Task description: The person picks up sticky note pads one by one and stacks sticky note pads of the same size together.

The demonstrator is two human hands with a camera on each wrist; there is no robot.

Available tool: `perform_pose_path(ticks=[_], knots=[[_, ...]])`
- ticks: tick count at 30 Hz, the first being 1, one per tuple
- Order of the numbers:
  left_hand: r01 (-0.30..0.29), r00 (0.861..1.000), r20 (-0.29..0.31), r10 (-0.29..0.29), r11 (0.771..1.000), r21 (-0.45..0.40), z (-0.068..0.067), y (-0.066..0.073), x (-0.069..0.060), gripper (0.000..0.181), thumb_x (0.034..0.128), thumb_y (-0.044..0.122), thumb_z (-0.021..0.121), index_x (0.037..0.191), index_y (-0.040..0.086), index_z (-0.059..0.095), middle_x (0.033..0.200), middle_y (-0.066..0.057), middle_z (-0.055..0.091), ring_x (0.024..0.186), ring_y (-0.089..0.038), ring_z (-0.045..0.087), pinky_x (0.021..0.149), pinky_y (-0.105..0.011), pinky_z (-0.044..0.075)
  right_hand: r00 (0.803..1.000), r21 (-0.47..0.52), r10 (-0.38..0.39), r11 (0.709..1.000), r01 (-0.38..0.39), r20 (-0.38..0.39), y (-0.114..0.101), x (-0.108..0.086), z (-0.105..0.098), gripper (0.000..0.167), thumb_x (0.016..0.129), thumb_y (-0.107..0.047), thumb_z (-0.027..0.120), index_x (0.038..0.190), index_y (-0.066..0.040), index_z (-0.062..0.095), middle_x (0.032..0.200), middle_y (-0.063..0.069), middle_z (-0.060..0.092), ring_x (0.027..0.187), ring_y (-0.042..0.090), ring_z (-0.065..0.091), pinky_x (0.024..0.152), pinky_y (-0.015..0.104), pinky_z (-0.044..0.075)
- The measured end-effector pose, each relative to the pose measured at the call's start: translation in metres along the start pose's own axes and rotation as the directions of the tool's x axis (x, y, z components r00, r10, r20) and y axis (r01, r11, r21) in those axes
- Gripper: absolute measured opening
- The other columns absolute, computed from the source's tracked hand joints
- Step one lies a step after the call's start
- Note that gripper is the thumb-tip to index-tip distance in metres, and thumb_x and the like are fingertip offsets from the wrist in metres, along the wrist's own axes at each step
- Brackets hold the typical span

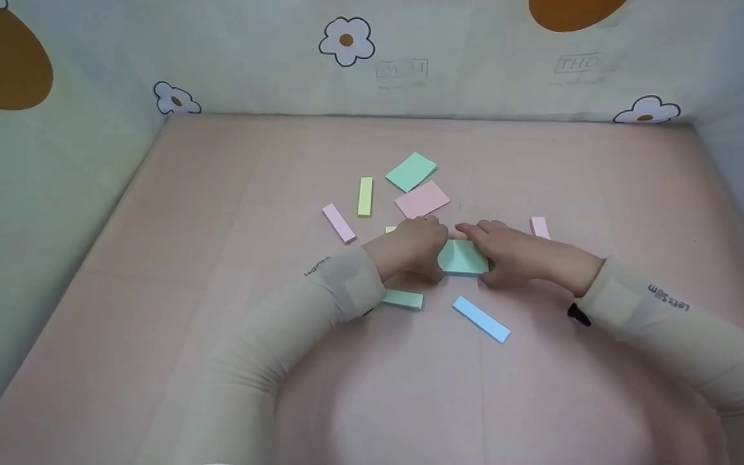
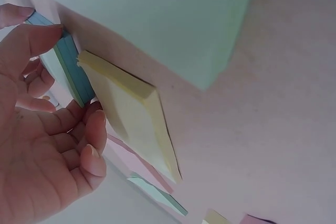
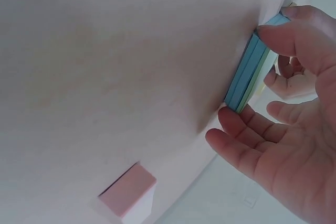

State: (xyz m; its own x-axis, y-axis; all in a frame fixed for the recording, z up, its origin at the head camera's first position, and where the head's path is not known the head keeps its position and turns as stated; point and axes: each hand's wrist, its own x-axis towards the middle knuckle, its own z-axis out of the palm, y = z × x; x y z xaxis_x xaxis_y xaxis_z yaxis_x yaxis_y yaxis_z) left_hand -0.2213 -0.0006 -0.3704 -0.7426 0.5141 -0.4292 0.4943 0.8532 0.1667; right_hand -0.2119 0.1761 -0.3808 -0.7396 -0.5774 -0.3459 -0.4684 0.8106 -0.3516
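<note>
Both hands hold a small stack of pads (image 1: 463, 257) between them, green on top with blue layers below. My left hand (image 1: 411, 248) grips the stack's left side, thumb and fingers at its edges. My right hand (image 1: 517, 255) grips the right side the same way. In the left wrist view the left hand (image 2: 52, 124) has its fingertips on the stack (image 2: 73, 66). The right wrist view shows the right hand (image 3: 294, 98) pinching the blue-and-green layers (image 3: 249, 72). A yellow pad (image 2: 126, 108) lies beside the left hand, mostly hidden in the head view.
Beyond the hands lie a green pad (image 1: 411, 172), a pink pad (image 1: 422, 199), a yellow strip (image 1: 365, 197) and a pink strip (image 1: 339, 223). Nearer are a green strip (image 1: 403, 299) and a blue strip (image 1: 481, 319). Another pink strip (image 1: 540, 227) lies behind the right wrist.
</note>
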Motion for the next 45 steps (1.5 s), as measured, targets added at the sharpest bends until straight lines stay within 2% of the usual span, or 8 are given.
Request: perform_pose_path(ticks=[7, 11, 15, 19, 23, 30, 36, 45], knots=[[-0.021, 1.000, -0.020, 0.022, 0.998, 0.064, -0.001, -0.001, -0.001, 0.055, 0.0781, 0.034, 0.066, 0.123, 0.006, 0.051, 0.104, -0.005, 0.053, 0.090, -0.020, 0.047, 0.084, -0.031, 0.042, 0.998, -0.021, -0.057, 0.998, 0.056, -0.041, 0.001, 0.002, 0.001, 0.078, 0.073, -0.003, 0.067, 0.140, -0.004, 0.027, 0.111, 0.014, 0.048, 0.099, 0.026, 0.046, 0.086, 0.040, 0.043], [-0.009, 1.000, -0.013, 0.009, 0.999, 0.051, -0.001, 0.000, 0.000, 0.055, 0.0790, 0.033, 0.066, 0.125, 0.007, 0.050, 0.105, -0.005, 0.052, 0.092, -0.020, 0.046, 0.085, -0.031, 0.042, 0.998, -0.003, -0.053, 0.999, 0.053, -0.024, 0.002, 0.003, -0.001, 0.080, 0.075, -0.006, 0.068, 0.141, -0.004, 0.025, 0.114, 0.016, 0.047, 0.103, 0.028, 0.046, 0.089, 0.042, 0.042], [0.001, 1.000, -0.004, -0.001, 1.000, 0.019, -0.001, 0.000, 0.001, 0.053, 0.0784, 0.030, 0.067, 0.123, 0.008, 0.051, 0.103, -0.004, 0.050, 0.092, -0.020, 0.046, 0.082, -0.031, 0.042, 0.999, 0.039, -0.035, 0.999, 0.035, -0.011, 0.003, 0.004, -0.014, 0.078, 0.079, -0.012, 0.067, 0.142, -0.002, 0.023, 0.123, 0.020, 0.048, 0.111, 0.032, 0.047, 0.093, 0.046, 0.040], [-0.005, 1.000, -0.001, 0.005, 1.000, 0.009, -0.001, -0.001, 0.001, 0.049, 0.0776, 0.028, 0.068, 0.119, 0.008, 0.053, 0.101, -0.004, 0.050, 0.091, -0.019, 0.047, 0.080, -0.030, 0.042, 0.990, 0.053, -0.029, 0.998, 0.037, -0.136, 0.003, 0.016, -0.039, 0.066, 0.083, -0.010, 0.065, 0.137, 0.003, 0.031, 0.121, 0.024, 0.053, 0.109, 0.035, 0.052, 0.089, 0.047, 0.044], [-0.020, 1.000, 0.007, 0.019, 0.999, 0.044, -0.001, 0.000, 0.001, 0.050, 0.0777, 0.029, 0.069, 0.119, 0.006, 0.053, 0.102, -0.005, 0.051, 0.090, -0.019, 0.048, 0.081, -0.031, 0.043, 0.973, -0.026, -0.095, 0.995, 0.091, -0.210, 0.002, 0.041, -0.058, 0.049, 0.083, -0.004, 0.063, 0.128, 0.005, 0.046, 0.116, 0.022, 0.056, 0.107, 0.034, 0.054, 0.087, 0.044, 0.045], [-0.050, 0.999, 0.017, 0.049, 0.998, 0.046, -0.002, 0.002, 0.002, 0.045, 0.0767, 0.027, 0.070, 0.112, 0.003, 0.055, 0.095, -0.006, 0.051, 0.085, -0.019, 0.047, 0.077, -0.030, 0.042, 0.979, -0.149, -0.196, 0.971, 0.184, -0.065, 0.002, 0.087, -0.064, 0.038, 0.085, -0.005, 0.059, 0.122, 0.001, 0.054, 0.119, 0.018, 0.054, 0.113, 0.032, 0.050, 0.096, 0.043, 0.039], [-0.058, 0.998, 0.015, 0.057, 0.997, 0.041, -0.002, 0.002, 0.001, 0.034, 0.0759, 0.025, 0.070, 0.100, 0.003, 0.058, 0.081, -0.003, 0.047, 0.076, -0.018, 0.045, 0.066, -0.027, 0.038, 0.964, -0.215, -0.255, 0.940, 0.264, 0.070, -0.003, 0.111, -0.060, 0.038, 0.082, -0.010, 0.063, 0.118, -0.001, 0.056, 0.112, 0.014, 0.055, 0.106, 0.028, 0.051, 0.094, 0.040, 0.039], [-0.037, 0.999, 0.000, 0.037, 0.999, -0.023, 0.000, 0.002, -0.002, 0.039, 0.0761, 0.024, 0.072, 0.106, 0.003, 0.057, 0.090, -0.004, 0.050, 0.081, -0.018, 0.049, 0.071, -0.027, 0.041, 0.988, -0.204, -0.137, 0.968, 0.149, 0.069, -0.004, 0.116, -0.053, 0.033, 0.083, -0.015, 0.060, 0.115, -0.007, 0.059, 0.100, 0.009, 0.052, 0.091, 0.023, 0.046, 0.084, 0.036, 0.040]])
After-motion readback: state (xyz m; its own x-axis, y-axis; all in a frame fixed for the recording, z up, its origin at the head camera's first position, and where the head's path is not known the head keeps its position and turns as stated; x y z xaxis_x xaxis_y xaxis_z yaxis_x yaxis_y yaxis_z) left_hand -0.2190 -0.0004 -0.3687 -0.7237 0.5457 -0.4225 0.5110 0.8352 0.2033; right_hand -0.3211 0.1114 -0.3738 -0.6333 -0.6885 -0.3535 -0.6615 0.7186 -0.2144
